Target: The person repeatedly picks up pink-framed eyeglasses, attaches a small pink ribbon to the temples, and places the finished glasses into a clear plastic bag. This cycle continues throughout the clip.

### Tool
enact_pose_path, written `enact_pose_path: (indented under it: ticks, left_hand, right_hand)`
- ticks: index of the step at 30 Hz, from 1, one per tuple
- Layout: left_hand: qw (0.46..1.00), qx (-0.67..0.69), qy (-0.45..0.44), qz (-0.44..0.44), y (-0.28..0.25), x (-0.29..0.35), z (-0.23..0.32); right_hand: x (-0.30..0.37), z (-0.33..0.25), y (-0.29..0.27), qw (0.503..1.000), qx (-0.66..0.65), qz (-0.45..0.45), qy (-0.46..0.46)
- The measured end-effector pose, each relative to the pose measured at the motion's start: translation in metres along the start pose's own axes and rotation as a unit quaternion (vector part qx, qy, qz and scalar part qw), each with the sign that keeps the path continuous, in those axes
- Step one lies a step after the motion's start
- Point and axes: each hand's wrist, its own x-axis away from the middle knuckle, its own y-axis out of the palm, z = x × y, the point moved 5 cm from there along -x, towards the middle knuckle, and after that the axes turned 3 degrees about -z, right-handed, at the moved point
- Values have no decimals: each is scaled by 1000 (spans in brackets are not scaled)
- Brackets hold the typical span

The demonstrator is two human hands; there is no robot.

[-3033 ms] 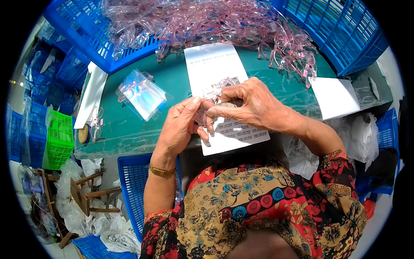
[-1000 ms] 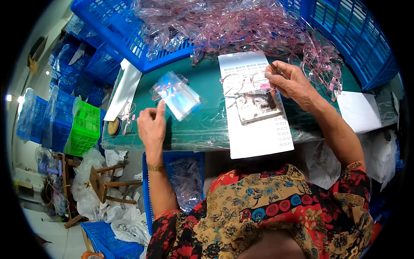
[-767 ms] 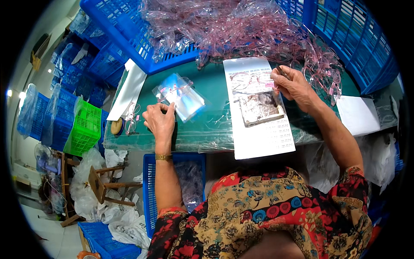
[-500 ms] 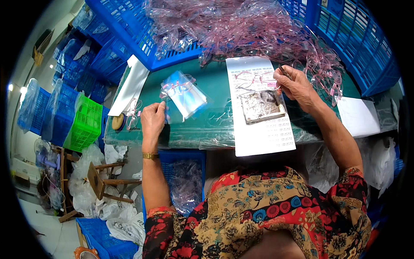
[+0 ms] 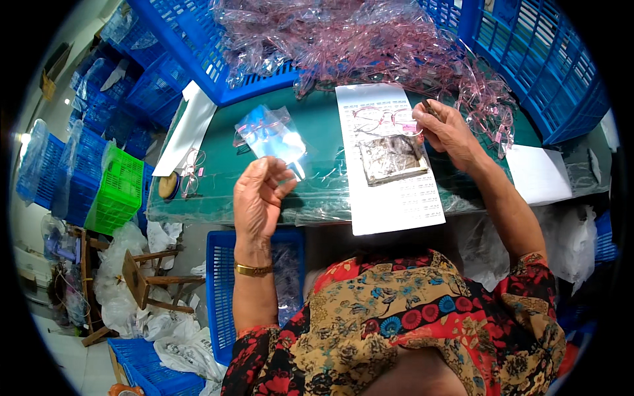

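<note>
Hands: well apart, one on each side of the white sheet.
Right hand [image 5: 449,136]: thumb and fingers pinched on a dark slim tool [image 5: 430,109] whose tip points up and left; cannot tell whether the same fingers also grip the glasses.
Left hand [image 5: 263,195]: raised over the near edge of the clear sleeves, fingers loosely bent; cannot tell whether anything is between them.
Pink glasses [image 5: 367,121]: over the far half of the white sheet, a pink tag [image 5: 409,127] just beside the right fingertips.
Dark square block [image 5: 393,160]: on the sheet, just near of the glasses; its top is shiny and mottled.
White sheet [image 5: 396,214]: runs far to near on the green table [image 5: 320,181], rows of small print on it, near end past the table edge.
Clear sleeves [image 5: 289,140]: left of the sheet, in a slanted stack, with another pair of thin-rimmed glasses at their far left part.
Left end of table: a third pair of glasses [image 5: 192,173], beside a round tan disc [image 5: 169,185]; white paper strip [image 5: 188,135] farther back.
Right end: white paper [image 5: 538,173].
Far side: heap of pink glasses in clear wrapping [image 5: 370,49], between blue baskets [image 5: 541,72].
Left wrist: gold-coloured band [image 5: 253,270].
</note>
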Motion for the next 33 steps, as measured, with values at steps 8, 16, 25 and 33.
enact_pose_path:
  ticks: [8,16,25,33]
  left_hand:
    - [998,-4,56,39,22,-4,-18]
    - [990,-65,88,85,47,1,-22]
    - [993,-97,69,-3,69,6,-33]
    - [997,-70,4,-43,91,10,-41]
  right_hand:
    - [71,-31,37,985,43,-44,-160]
    - [93,-23,54,972,131,-25,-195]
    - [92,-21,55,981,68,1,-183]
    - [94,-9,66,988,6,21,-154]
